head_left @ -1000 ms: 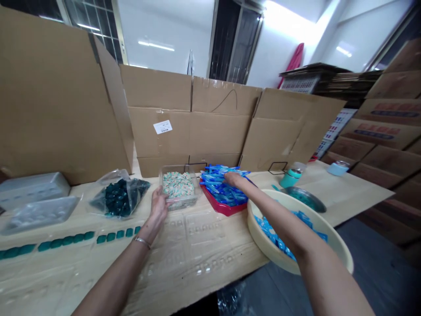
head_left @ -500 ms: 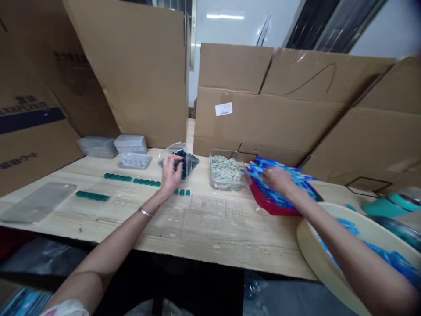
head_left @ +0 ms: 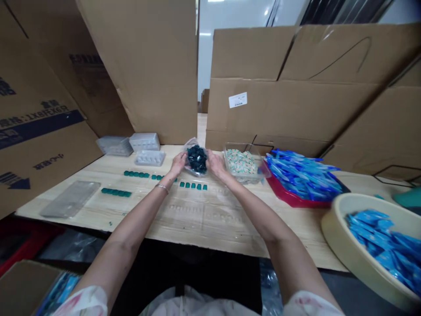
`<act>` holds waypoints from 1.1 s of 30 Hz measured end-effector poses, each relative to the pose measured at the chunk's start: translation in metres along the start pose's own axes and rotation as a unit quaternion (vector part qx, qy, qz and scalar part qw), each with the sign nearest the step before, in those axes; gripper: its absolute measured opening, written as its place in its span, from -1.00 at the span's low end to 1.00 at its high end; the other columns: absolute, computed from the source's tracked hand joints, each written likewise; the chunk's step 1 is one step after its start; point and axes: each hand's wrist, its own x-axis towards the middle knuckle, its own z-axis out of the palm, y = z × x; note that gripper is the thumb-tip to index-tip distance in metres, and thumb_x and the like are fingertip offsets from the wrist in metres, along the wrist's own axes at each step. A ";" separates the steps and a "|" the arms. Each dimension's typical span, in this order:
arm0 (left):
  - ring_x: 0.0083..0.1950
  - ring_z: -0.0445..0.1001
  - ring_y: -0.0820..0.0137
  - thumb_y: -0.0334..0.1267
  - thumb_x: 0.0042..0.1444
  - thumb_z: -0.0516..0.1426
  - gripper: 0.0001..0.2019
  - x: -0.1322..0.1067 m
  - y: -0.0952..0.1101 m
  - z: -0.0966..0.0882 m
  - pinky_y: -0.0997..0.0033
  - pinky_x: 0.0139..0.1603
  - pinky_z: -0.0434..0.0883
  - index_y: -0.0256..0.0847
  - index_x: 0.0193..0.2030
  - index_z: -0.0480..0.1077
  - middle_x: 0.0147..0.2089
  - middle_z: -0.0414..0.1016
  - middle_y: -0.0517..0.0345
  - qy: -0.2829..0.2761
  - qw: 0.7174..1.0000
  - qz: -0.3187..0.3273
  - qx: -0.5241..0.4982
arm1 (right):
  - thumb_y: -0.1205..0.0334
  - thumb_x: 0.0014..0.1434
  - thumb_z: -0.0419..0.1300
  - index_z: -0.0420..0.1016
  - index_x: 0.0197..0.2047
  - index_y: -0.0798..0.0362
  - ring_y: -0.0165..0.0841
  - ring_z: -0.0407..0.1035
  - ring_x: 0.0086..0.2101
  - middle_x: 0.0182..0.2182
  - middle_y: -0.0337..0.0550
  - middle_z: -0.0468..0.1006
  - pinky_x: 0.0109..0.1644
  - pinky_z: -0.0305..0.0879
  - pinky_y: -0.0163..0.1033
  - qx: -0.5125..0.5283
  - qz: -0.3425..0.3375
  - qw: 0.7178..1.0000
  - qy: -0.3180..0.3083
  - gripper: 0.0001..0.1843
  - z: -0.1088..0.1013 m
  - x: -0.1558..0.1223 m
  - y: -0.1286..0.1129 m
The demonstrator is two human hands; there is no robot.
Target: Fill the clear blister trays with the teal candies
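A clear plastic bag (head_left: pixel 196 159) full of dark green pieces stands on the table between my two hands, its mouth open toward me. My left hand (head_left: pixel 178 162) is closed on the bag's left edge, and my right hand (head_left: pixel 215 163) grips its right edge. Nearer to me lie rows of small green pieces (head_left: pixel 193 186), some partly behind my left wrist. Further left is another green row (head_left: pixel 116 192). Transparent moulded trays (head_left: pixel 187 210), faint against the wood, lie between my forearms.
Right of the bag stands a clear tub (head_left: pixel 242 163) of small pale-and-green pieces. Beyond it are a red tray (head_left: pixel 289 199) of blue packets and a cream basin (head_left: pixel 335 228) of blue packets. Stacked clear trays (head_left: pixel 144 141) and a flat clear lid (head_left: pixel 70 199) lie left. Cardboard (head_left: pixel 256 114) walls the back.
My right hand has left the blue packets in the red tray and moved left to the bag. Both hands now hold the bag, whose mouth faces me. The view has shifted slightly.
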 end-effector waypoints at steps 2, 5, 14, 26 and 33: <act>-0.19 0.48 0.32 -0.24 0.17 0.02 -0.64 -0.001 -0.007 0.002 0.33 -0.25 0.46 -0.26 0.09 0.33 0.12 0.37 -0.06 -0.036 0.999 -0.006 -0.040 | 0.35 0.21 -0.10 0.08 0.24 0.09 -0.24 0.39 -0.16 -0.14 0.02 0.51 -0.14 0.21 -0.28 -0.004 0.020 0.999 0.027 -0.50 0.000 -0.007 0.014; -0.12 0.46 0.30 -0.21 0.22 -0.04 -0.62 -0.005 -0.015 0.003 0.31 -0.21 0.46 -0.28 0.14 0.26 0.17 0.31 -0.11 -0.081 0.994 0.006 -0.066 | 0.34 0.23 -0.13 0.08 0.23 0.13 -0.23 0.38 -0.19 -0.19 0.03 0.51 -0.16 0.20 -0.25 -0.009 0.031 0.998 0.048 -0.52 -0.003 -0.024 0.030; 0.22 0.14 0.19 -0.35 0.15 -0.01 -0.66 -0.033 0.014 0.016 0.20 0.23 0.10 -0.26 0.08 0.26 0.15 0.21 -0.14 -0.052 0.930 0.292 0.217 | 0.26 0.27 -0.13 0.28 0.07 0.14 -0.24 0.32 -0.10 -0.07 0.05 0.40 -0.04 0.22 -0.24 0.023 -0.070 0.981 0.177 -0.64 -0.022 -0.053 0.006; 0.19 0.04 -0.10 -0.29 0.15 0.02 -0.71 -0.007 -0.010 0.072 -0.12 0.04 0.15 -0.19 0.00 0.37 0.13 0.17 -0.26 -0.148 0.852 0.261 0.428 | 0.35 0.24 -0.07 0.41 -0.12 0.07 -0.28 0.40 -0.22 -0.25 -0.05 0.49 -0.14 0.32 -0.22 0.119 -0.136 0.973 0.145 -0.73 -0.010 -0.129 0.034; 0.09 0.21 0.15 -0.37 0.12 0.03 -0.79 -0.001 0.001 0.061 0.15 0.11 0.18 -0.22 -0.12 0.39 0.03 0.23 -0.15 -0.160 0.901 0.229 0.331 | 0.35 0.23 -0.07 0.43 -0.19 0.03 -0.27 0.44 -0.24 -0.27 -0.06 0.52 -0.15 0.36 -0.19 0.152 -0.109 0.971 0.146 -0.75 -0.005 -0.161 0.058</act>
